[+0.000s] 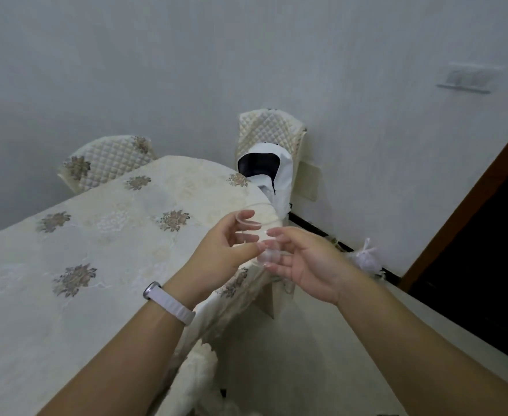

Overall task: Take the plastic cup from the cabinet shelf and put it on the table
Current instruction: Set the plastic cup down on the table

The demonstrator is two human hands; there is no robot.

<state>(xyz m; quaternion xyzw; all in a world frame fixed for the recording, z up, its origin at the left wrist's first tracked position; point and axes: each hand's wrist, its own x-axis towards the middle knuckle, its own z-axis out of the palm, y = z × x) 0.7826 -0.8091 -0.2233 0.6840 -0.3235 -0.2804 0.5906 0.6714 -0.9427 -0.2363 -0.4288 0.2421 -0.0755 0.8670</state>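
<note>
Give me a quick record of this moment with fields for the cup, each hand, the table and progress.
cup: clear plastic cup, held in the air near the table's right edge, tilted
left hand: left hand, fingers around the cup's side; watch on the wrist
right hand: right hand, fingers touching the cup's base
table: table under a floral cloth
progress: cup not yet set down

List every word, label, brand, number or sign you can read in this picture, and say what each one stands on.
None can be read.
Plastic cup, held between the left hand and right hand: clear, no print visible.
Watch on the left wrist: face turned away, nothing legible.
Wall fixture: too blurred to show any marking.
Tablecloth: flower patterns only, no lettering.
</note>
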